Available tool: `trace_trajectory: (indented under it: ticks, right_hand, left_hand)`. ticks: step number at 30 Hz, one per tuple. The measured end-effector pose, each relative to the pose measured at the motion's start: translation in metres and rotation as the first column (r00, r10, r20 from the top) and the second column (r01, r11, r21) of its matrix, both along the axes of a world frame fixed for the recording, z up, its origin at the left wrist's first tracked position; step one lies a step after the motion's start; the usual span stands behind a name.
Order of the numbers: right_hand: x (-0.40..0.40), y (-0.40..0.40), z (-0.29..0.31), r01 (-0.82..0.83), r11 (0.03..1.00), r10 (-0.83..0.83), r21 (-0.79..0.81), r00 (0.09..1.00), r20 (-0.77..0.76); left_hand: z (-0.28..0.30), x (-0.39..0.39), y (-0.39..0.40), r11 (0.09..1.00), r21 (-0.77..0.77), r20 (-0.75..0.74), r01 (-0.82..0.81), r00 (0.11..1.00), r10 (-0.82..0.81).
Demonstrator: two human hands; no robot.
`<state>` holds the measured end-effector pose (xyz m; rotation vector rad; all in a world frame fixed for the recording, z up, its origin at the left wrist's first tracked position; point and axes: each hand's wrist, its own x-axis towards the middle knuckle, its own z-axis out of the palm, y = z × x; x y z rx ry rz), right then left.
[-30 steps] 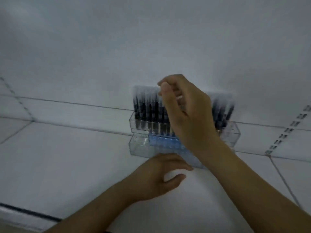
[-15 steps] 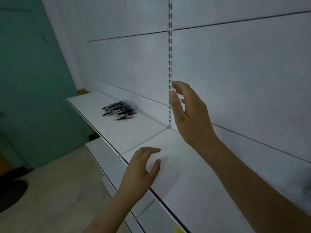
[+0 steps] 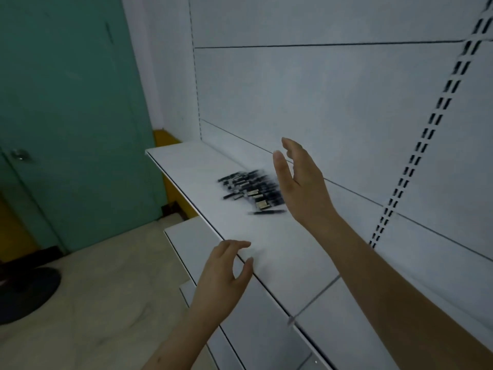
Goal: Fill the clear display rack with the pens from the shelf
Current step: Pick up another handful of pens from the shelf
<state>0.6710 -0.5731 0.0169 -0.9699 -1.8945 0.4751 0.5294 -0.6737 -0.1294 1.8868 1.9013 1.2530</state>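
Pens (image 3: 252, 192), black and blurred, lie in a loose heap on the white shelf (image 3: 192, 166), toward its back, near the white slotted wall panel (image 3: 320, 89). Both hands are free and hold nothing. The right hand (image 3: 301, 182) hangs above the shelf just beside the heap, its fingers straight and spread, palm turned toward the pens, hiding their right ends. The left hand (image 3: 224, 271) hovers by the shelf's front edge, well apart from the pens, fingers loosely curved and thumb out. A teal door (image 3: 66, 102) stands to the left beyond the shelf, over a pale floor (image 3: 93, 303) with a dark round base (image 3: 24, 292) on it.
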Motion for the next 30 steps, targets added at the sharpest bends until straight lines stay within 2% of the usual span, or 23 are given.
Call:
trace_trajectory:
  ticks: [9, 14, 19, 24, 27, 30]
  right_hand:
    - [-0.085, 0.117, -0.016, -0.055, 0.998, 0.054, -0.010, 0.998, -0.043]
    - [-0.109, 0.176, -0.019, -0.026, 0.999, 0.022, -0.044, 0.997, -0.079]
    - [-0.115, 0.206, -0.041, 0.024, 0.993, -0.036, -0.116, 0.995, -0.096]
    - [-0.113, 0.215, -0.073, 0.181, 0.967, -0.182, -0.179, 0.983, 0.011]
    - [-0.114, 0.214, -0.095, 0.315, 0.921, -0.302, -0.228, 0.949, 0.091]
    - [-0.121, 0.209, -0.116, 0.413, 0.875, -0.376, -0.251, 0.908, 0.183]
  left_hand:
    - [0.013, -0.067, 0.120, 1.000, -0.003, -0.023, 0.007, 1.000, -0.007]
    - [0.024, -0.101, 0.186, 1.000, -0.013, -0.067, -0.002, 0.998, 0.001]
    - [0.022, -0.128, 0.246, 0.997, -0.052, -0.039, -0.055, 0.998, 0.053]
    - [0.019, -0.140, 0.310, 0.968, -0.247, -0.103, -0.041, 0.995, 0.016]
    - [0.014, -0.144, 0.339, 0.928, -0.373, -0.144, 0.017, 0.987, -0.076]
    - [0.012, -0.148, 0.357, 0.905, -0.416, -0.207, 0.085, 0.961, -0.186]
